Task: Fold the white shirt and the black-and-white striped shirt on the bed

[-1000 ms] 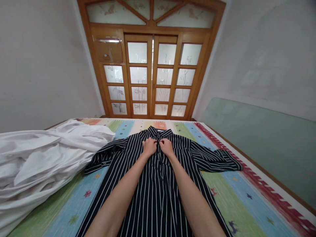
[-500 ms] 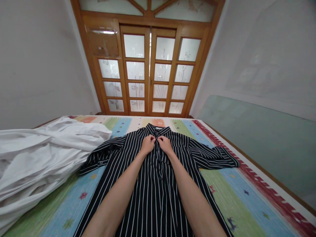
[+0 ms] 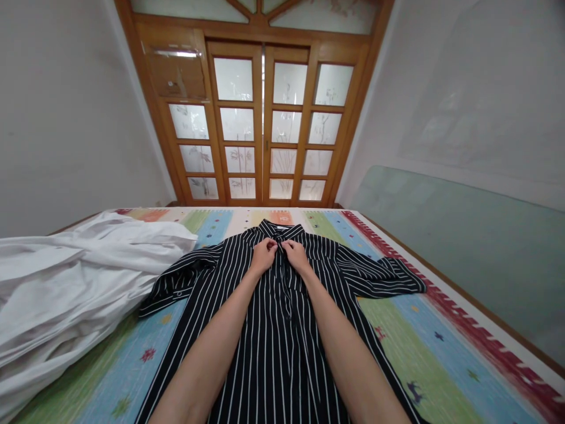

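A black shirt with white stripes (image 3: 265, 330) lies spread out front side up, its collar pointing away from me and both sleeves out to the sides. Just below the collar, my left hand (image 3: 264, 255) pinches the left edge of the front opening. My right hand (image 3: 295, 254) is closed on the opposite edge, a small gap away. The fingertips of both hands almost meet over the button strip. Whether a button is between them is too small to make out. Lower down, the front strip runs loosely wrinkled between my forearms.
White crumpled cloth (image 3: 88, 277) lies at the left, close to the shirt's left sleeve. Beneath everything is a colourful striped bed cover (image 3: 424, 347). A pale green headboard-like panel (image 3: 463, 235) stands along the right. Wooden glazed doors (image 3: 260, 118) close off the far end.
Both hands stay at the same spot below the collar with only slight finger movement. The view has shifted a little.
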Demonstrator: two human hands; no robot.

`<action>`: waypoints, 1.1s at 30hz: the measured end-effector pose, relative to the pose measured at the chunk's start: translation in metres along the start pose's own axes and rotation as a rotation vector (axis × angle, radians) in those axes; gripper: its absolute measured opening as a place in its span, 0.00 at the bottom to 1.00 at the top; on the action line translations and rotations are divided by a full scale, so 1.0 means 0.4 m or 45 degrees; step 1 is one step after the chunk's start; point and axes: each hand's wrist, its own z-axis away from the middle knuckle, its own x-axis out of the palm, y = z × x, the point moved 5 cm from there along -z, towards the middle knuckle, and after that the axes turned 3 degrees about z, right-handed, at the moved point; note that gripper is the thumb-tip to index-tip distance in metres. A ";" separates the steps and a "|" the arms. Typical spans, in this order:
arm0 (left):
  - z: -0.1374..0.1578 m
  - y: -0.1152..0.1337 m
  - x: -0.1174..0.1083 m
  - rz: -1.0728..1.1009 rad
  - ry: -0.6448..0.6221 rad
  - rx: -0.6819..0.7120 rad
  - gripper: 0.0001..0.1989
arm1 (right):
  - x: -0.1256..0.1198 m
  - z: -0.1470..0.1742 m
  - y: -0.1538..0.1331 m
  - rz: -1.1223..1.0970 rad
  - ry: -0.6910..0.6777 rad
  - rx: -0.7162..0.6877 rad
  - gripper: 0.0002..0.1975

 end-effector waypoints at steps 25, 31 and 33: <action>-0.024 -0.033 0.004 0.179 -0.034 -0.154 0.06 | -0.007 0.015 -0.013 0.076 0.013 -0.098 0.05; -0.026 -0.033 0.007 0.189 -0.045 -0.179 0.07 | -0.006 0.012 -0.006 0.100 0.035 -0.060 0.06; -0.026 -0.033 0.007 0.184 -0.042 -0.190 0.07 | -0.006 0.012 -0.007 0.114 0.039 -0.052 0.06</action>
